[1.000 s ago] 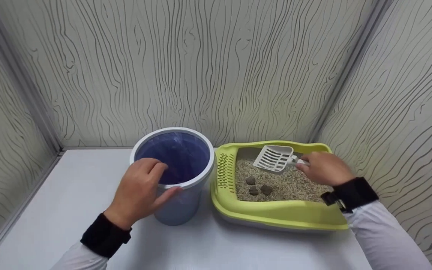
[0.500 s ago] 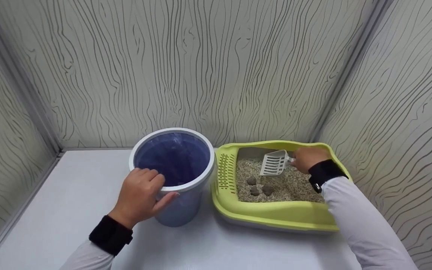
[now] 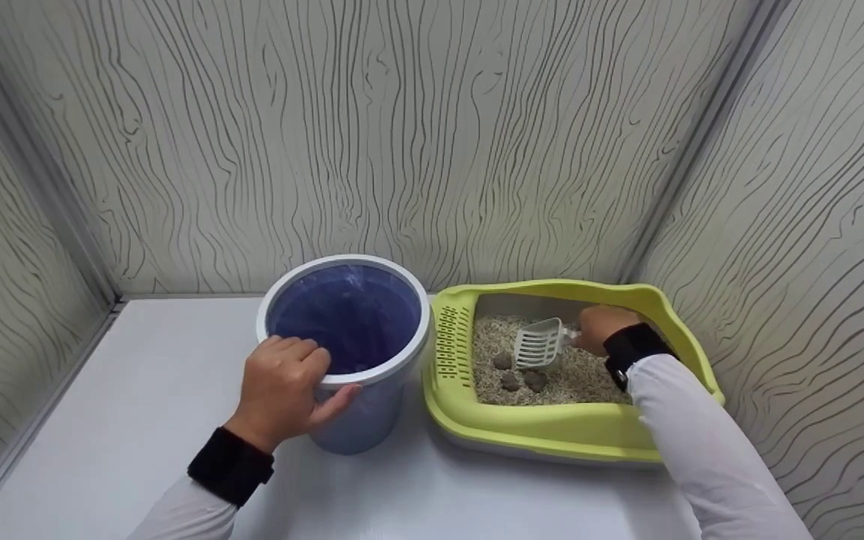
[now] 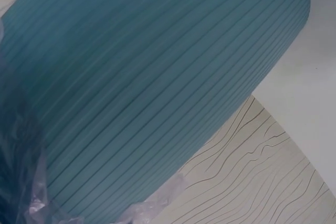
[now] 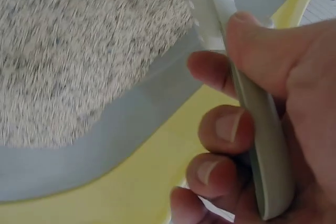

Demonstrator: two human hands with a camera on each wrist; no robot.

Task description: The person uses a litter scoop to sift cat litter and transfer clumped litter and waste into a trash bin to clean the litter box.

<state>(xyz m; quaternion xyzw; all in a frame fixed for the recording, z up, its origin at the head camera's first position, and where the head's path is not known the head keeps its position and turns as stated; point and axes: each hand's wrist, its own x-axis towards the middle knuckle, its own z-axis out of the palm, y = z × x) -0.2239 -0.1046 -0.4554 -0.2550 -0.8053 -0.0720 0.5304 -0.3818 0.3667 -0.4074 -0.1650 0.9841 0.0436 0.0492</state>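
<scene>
My right hand (image 3: 603, 328) grips the handle of a pale slotted litter scoop (image 3: 539, 345); in the right wrist view the fingers curl round that handle (image 5: 268, 150). The scoop's head is tilted low over the litter (image 3: 578, 379) in a litter box (image 3: 552, 420) with a yellow-green rim. Beside the scoop's lower edge lie three dark clumps, one of them a round clump (image 3: 535, 381). My left hand (image 3: 282, 382) holds the near left rim of a blue trash bin (image 3: 361, 420), fingers over the rim and thumb outside. The left wrist view shows the bin's ribbed wall (image 4: 157, 77).
The bin has a white rim ring (image 3: 421, 330) and a thin plastic liner (image 4: 31, 182). It stands close to the left end of the litter box on a white table (image 3: 154, 375). Patterned walls (image 3: 357, 135) enclose the back and sides.
My right hand has moved forward and left, then lower into the litter box, bringing the scoop down near the clumps. My left hand has settled onto the bin's rim.
</scene>
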